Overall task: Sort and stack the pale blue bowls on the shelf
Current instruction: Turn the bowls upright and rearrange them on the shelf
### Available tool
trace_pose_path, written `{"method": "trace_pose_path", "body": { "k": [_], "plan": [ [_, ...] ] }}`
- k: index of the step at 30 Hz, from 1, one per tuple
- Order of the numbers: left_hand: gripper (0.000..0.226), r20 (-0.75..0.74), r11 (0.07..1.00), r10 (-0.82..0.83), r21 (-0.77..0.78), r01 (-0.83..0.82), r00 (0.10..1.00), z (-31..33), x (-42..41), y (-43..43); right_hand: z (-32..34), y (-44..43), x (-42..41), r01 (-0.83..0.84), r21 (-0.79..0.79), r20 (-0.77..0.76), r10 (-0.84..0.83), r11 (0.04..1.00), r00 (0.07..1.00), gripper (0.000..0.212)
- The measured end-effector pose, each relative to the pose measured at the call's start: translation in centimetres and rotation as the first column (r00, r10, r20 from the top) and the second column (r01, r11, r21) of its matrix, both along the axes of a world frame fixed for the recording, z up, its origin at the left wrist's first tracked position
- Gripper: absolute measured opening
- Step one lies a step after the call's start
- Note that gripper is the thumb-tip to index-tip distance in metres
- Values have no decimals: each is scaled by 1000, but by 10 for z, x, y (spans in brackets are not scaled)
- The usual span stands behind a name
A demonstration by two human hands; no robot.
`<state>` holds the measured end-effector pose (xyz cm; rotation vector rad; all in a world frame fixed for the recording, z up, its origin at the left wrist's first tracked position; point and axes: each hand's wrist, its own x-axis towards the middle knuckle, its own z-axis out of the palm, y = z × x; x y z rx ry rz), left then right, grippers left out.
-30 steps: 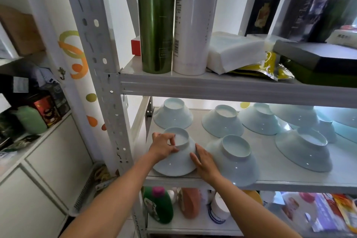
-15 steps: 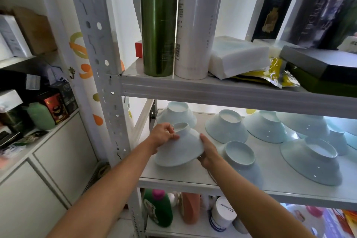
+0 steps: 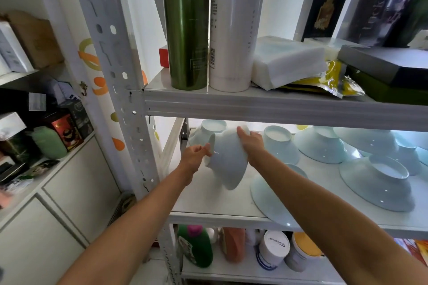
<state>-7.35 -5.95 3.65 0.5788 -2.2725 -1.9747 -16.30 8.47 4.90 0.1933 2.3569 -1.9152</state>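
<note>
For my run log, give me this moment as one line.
bowl: held tilted above shelf | left hand: holding bowl | right hand: holding bowl | other bowls: upside down on shelf

- Tipped bowl (image 3: 228, 162): glossy pale blue, lifted clear of the shelf (image 3: 208, 203), lying on its side with the foot ring pointing left.
- Back-left bowl (image 3: 212, 126), middle bowl (image 3: 279, 146) and wide bowl (image 3: 379, 183): upside down on the shelf (foot rings up), apart.
</note>
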Motion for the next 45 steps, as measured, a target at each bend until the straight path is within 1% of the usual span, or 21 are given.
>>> {"method": "trace_pose_path", "body": {
  "k": [3, 5, 6, 8, 10, 12, 14, 16, 18, 24, 26, 28, 31, 33, 34, 36, 38, 39, 41, 43, 45],
  "plan": [
    [21, -110, 957, 59, -276, -87, 992, 0, -8, -8, 14, -2, 10, -121, 361, -220, 210, 925, 953, 42],
    [34, -213, 863, 55, -482, -154, 975, 0, -8, -14, 15, -2, 19, -159, 554, -254, 348, 817, 903, 40],
    [39, -254, 828, 43, -532, -177, 966, 2, -7, -14, 11, -2, 24, -169, 624, -246, 398, 763, 884, 39],
    [42, -262, 815, 24, -553, -170, 965, 5, -5, -13, 4, 0, 37, -175, 736, -240, 494, 654, 836, 37],
    [45, -185, 833, 20, -540, -118, 983, 4, -5, -11, -8, 2, 47, -167, 808, -264, 602, 564, 754, 33],
    [49, -80, 854, 46, -515, -81, 996, 2, -6, -9, -20, 5, 54, -153, 871, -264, 709, 466, 654, 31],
    [52, 10, 865, 72, -498, -58, 997, -4, -7, -10, -31, 8, 61, -97, 921, -280, 813, 378, 511, 25],
    [52, 67, 864, 83, -502, -38, 994, -11, -7, -11, -44, 12, 65, -5, 937, -323, 871, 350, 371, 16],
    [55, 125, 864, 101, -503, -25, 987, -16, -7, -14, -56, 17, 69, 19, 949, -309, 914, 315, 262, 21],
    [59, 211, 889, 123, -457, -13, 970, -29, -13, -28, -73, 36, 67, 26, 965, -261, 959, 259, 108, 17],
    [58, 223, 891, 125, -454, -11, 967, -32, -15, -29, -74, 41, 65, 14, 974, -225, 968, 225, 111, 25],
    [57, 231, 883, 119, -470, 3, 966, -32, -16, -28, -72, 45, 63, -10, 982, -182, 971, 186, 157, 40],
    [54, 246, 859, 94, -510, 46, 965, -28, -15, -25, -63, 49, 57, -73, 995, -42, 970, 61, 238, 58],
    [55, 259, 837, 73, -541, 83, 963, -28, -16, -26, -54, 52, 53, -90, 995, 53, 968, -32, 245, 72],
    [56, 264, 828, 70, -553, 91, 962, -30, -17, -28, -50, 54, 51, -76, 996, 55, 973, -39, 225, 75],
    [58, 264, 811, 70, -577, 99, 962, -32, -20, -31, -41, 58, 47, -48, 999, 6, 980, 4, 198, 72],
    [60, 247, 806, 77, -586, 85, 966, -33, -25, -30, -36, 60, 38, 21, 991, -131, 965, 129, 225, 62],
    [61, 235, 805, 79, -588, 77, 969, -33, -28, -29, -34, 58, 33, 58, 980, -198, 943, 189, 269, 56],
    [62, 211, 794, 65, -603, 78, 975, -34, -37, -27, -28, 53, 24, 79, 969, -245, 879, 233, 408, 43],
    [62, 195, 779, 34, -619, 96, 980, -36, -45, -27, -26, 45, 16, 23, 979, -184, 820, 205, 542, 38],
    [62, 184, 782, -3, -612, 117, 983, -34, -53, -28, -24, 36, 9, -38, 985, -109, 774, 169, 624, 40]
  ]
}}
